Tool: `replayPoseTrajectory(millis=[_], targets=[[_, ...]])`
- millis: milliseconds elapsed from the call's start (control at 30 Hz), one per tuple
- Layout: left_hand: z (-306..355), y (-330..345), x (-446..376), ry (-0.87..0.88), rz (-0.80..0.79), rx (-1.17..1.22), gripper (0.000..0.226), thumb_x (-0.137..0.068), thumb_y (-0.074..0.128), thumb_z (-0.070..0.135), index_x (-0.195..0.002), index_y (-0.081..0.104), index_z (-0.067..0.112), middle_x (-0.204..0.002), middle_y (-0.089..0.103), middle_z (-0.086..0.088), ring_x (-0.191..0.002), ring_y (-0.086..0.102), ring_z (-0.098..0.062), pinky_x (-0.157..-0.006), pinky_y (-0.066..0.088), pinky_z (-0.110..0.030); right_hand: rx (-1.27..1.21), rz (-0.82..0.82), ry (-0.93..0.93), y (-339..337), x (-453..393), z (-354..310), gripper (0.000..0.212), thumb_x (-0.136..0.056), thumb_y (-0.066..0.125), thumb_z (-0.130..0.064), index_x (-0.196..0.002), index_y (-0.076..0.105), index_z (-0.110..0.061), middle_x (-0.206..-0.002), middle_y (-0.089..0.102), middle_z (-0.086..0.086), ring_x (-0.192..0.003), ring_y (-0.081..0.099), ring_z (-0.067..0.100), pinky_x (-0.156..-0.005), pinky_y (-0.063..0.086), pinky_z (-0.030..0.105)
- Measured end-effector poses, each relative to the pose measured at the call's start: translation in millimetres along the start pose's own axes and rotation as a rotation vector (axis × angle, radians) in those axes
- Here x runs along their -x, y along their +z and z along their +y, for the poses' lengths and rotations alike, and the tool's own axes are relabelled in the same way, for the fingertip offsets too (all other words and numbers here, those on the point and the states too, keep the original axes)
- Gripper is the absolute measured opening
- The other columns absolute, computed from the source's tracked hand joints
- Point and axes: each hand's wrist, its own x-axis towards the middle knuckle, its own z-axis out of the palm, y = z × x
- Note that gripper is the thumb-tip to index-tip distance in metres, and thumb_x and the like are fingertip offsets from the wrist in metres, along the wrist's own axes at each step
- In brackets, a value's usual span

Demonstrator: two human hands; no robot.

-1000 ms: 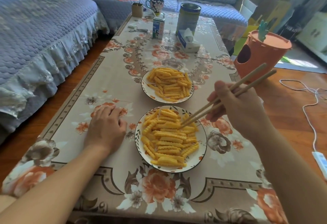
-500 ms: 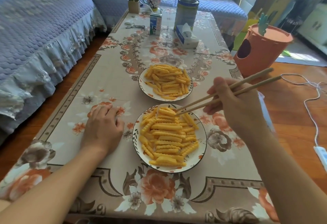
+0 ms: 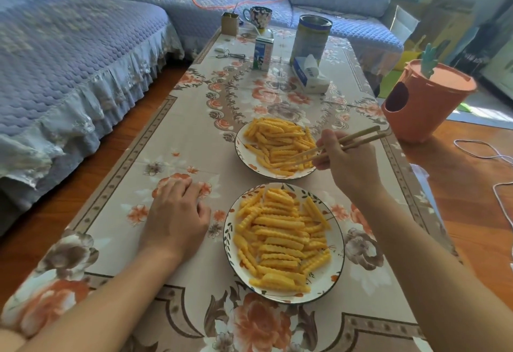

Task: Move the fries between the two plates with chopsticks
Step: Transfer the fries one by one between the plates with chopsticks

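Chopsticks (image 3: 337, 144) tips indistinct among far-plate fries (image 3: 277, 143)

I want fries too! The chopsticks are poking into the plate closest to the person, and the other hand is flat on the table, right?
Not quite. The head view shows the chopsticks in the right hand poking into the far plate, not the near plate. The left hand does rest on the table.

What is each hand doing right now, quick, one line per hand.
Left hand: holding nothing, resting palm down on the tablecloth.
Right hand: closed on the chopsticks, tips at the far plate of fries.
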Motion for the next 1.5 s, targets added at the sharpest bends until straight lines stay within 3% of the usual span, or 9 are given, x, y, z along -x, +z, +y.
replayPoseTrajectory(millis=[433,567,767,967,1067,1200,1333,1500], targets=[[-0.1,-1.3,0.0,-0.012,-0.005,0.014,0.054,-0.086,0.039,0.033,-0.13,0.064,0.014,-0.133,0.06,-0.011,-0.132,0.047,-0.029,-0.118,0.033,-0.046,-0.002,-0.009,0.022,13.0,-16.0,-17.6,0.035,-0.104,0.057,-0.032,-0.083,0.07,-0.007,-0.07,0.072,0.018,-0.054,0.071,0.024,-0.058,0.064,0.037],[1.1,-2.9,0.5,-0.016,-0.008,0.012,0.053,-0.087,0.04,0.031,-0.13,0.065,0.012,-0.134,0.06,-0.013,-0.132,0.047,-0.03,-0.119,0.032,-0.047,-0.112,0.008,0.033,-13.6,3.2,-37.6,0.042,-0.105,0.054,-0.034,-0.081,0.068,-0.002,-0.063,0.069,0.019,-0.052,0.07,0.031,-0.052,0.061,0.037],[3.2,-4.5,2.4,-0.016,-0.016,0.01,0.055,-0.087,0.04,0.032,-0.131,0.064,0.01,-0.135,0.06,-0.014,-0.133,0.047,-0.031,-0.121,0.03,-0.046,-0.085,-0.1,0.062,-38.7,53.6,-54.2,0.045,-0.104,0.053,-0.033,-0.083,0.067,0.003,-0.055,0.068,0.013,-0.05,0.07,0.03,-0.048,0.06,0.034],[4.6,-5.8,3.3,-0.026,-0.013,0.028,0.055,-0.087,0.041,0.032,-0.132,0.063,0.009,-0.135,0.06,-0.015,-0.132,0.047,-0.031,-0.12,0.03,-0.046,0.002,-0.168,-0.02,-33.6,71.3,-52.7,0.031,-0.1,0.062,-0.029,-0.082,0.073,-0.006,-0.057,0.069,0.01,-0.051,0.071,0.028,-0.053,0.062,0.036],[3.7,-4.4,2.4,-0.026,-0.014,0.028,0.053,-0.089,0.041,0.032,-0.132,0.063,0.01,-0.135,0.06,-0.014,-0.133,0.046,-0.031,-0.12,0.03,-0.047,-0.034,-0.105,-0.036,-41.7,63.9,-51.8,0.028,-0.101,0.062,-0.023,-0.084,0.073,-0.003,-0.058,0.069,0.012,-0.05,0.07,0.027,-0.049,0.059,0.029],[2.5,-2.7,1.5,-0.014,-0.007,0.02,0.053,-0.088,0.04,0.032,-0.131,0.064,0.011,-0.133,0.061,-0.013,-0.131,0.048,-0.03,-0.119,0.032,-0.047,-0.052,0.013,-0.05,-46.2,40.2,-36.5,0.026,-0.103,0.06,-0.023,-0.083,0.073,-0.011,-0.06,0.071,0.008,-0.054,0.072,0.027,-0.054,0.062,0.036],[0.4,-1.4,1.0,-0.006,-0.009,0.016,0.053,-0.087,0.04,0.032,-0.13,0.064,0.012,-0.132,0.061,-0.012,-0.131,0.048,-0.029,-0.118,0.035,-0.047,0.065,-0.081,-0.041,-34.2,17.8,-17.2,0.028,-0.103,0.059,-0.028,-0.091,0.075,-0.008,-0.068,0.074,0.011,-0.061,0.074,0.022,-0.061,0.064,0.031],[-1.1,0.3,-0.7,-0.007,0.0,0.013,0.054,-0.086,0.038,0.033,-0.128,0.065,0.012,-0.13,0.061,-0.01,-0.128,0.049,-0.028,-0.116,0.037,-0.047,0.036,-0.125,0.009,-13.9,-2.5,-7.4,0.031,-0.102,0.061,-0.031,-0.093,0.074,-0.005,-0.073,0.074,0.013,-0.062,0.075,0.027,-0.061,0.064,0.036]])
